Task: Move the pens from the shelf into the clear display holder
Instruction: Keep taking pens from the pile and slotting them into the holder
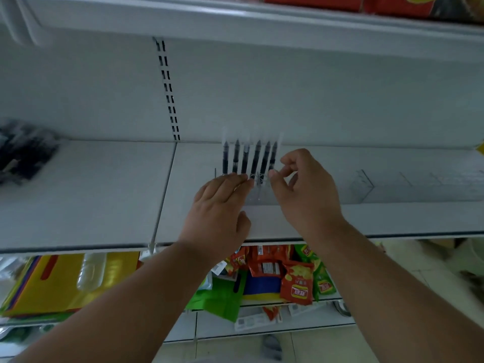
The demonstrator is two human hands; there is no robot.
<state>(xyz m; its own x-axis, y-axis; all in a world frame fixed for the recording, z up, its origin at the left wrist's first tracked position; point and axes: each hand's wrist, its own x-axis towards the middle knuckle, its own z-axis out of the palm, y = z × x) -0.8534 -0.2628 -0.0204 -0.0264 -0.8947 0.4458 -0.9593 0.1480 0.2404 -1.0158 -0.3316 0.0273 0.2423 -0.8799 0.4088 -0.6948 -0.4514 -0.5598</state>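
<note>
Six dark pens (pixel 248 158) are standing upright in a row in the clear display holder (pixel 258 179) on the white shelf (pixel 104 195). The left hand (pixel 220 205) is lying against the holder's front, fingers extended and loose, while the right hand (pixel 306 189) is hovering beside the rightmost pen, fingers curled, thumb and forefinger apart, gripping nothing

From your hands, the white shelf (pixel 86 195) lies bare toward nine o'clock until the dark blurred pile of packs (pixel 25 150) at its far left end. At twelve o'clock the row of black pens (pixel 248 158) stands upright in the clear display holder (pixel 258 179), blocking a straight reach to the back panel (pixel 262 95). Toward three o'clock another clear holder (pixel 364 184) stands on the shelf. Overhead, the upper shelf (pixel 235 19) caps your lift.
</note>
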